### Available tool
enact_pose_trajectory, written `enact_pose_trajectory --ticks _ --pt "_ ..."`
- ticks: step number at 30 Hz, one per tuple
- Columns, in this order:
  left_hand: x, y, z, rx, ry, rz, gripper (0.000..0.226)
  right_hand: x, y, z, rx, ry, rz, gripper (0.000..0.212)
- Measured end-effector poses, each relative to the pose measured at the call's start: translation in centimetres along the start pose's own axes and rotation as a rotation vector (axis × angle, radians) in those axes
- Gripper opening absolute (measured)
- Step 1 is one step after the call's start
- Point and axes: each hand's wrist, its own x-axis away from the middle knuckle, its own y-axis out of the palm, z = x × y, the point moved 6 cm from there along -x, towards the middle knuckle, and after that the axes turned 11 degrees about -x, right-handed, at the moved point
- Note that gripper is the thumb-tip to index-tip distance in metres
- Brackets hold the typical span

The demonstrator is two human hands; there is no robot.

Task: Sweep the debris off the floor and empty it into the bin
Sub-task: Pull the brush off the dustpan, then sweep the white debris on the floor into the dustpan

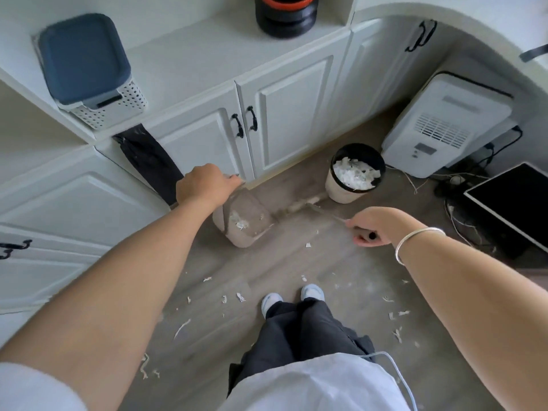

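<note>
My left hand (204,183) grips the top of the handle of a grey dustpan (243,221) that stands on the floor by the cabinets, with a few white scraps inside. My right hand (376,225) holds the thin handle of a broom, whose head (299,206) lies at the dustpan's right lip. White paper debris (240,296) is scattered over the grey floor around my feet. A round bin (354,173) with a black liner, holding white scraps, stands just beyond the broom head.
White cabinets (284,114) run along the left and far side. A white appliance (444,123) and tangled cables (462,209) sit at the right, with a dark screen (516,203) beside them. A blue-lidded basket (86,66) rests on the counter.
</note>
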Motion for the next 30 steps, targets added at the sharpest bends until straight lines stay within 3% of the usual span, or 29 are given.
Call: enact_pose_trajectory --ticks 3,6,8,11,21,30 --pt "0.3 0.0 0.6 -0.039 0.011 0.001 0.045 -0.4 -0.3 1.8 0.145 -0.089 0.101 0.025" --pt "0.6 0.0 1.5 -0.061 0.031 0.006 0.048 -0.6 -0.3 2.4 0.081 -0.196 0.096 0.028" --pt "0.9 0.2 2.4 -0.088 0.058 0.014 0.051 -1.0 -0.7 3.3 -0.011 -0.148 0.121 0.025" --pt "1.4 0.3 3.3 -0.117 0.065 0.028 0.055 -1.5 -0.8 5.8 -0.096 0.098 0.167 0.027" --pt "7.3 1.8 8.1 -0.145 0.113 0.076 0.054 1.0 -3.0 16.6 0.189 -0.065 0.248 0.025" --pt "13.0 3.0 14.0 -0.100 0.169 0.118 0.057 3.4 -9.0 28.6 0.238 0.002 0.277 0.018"
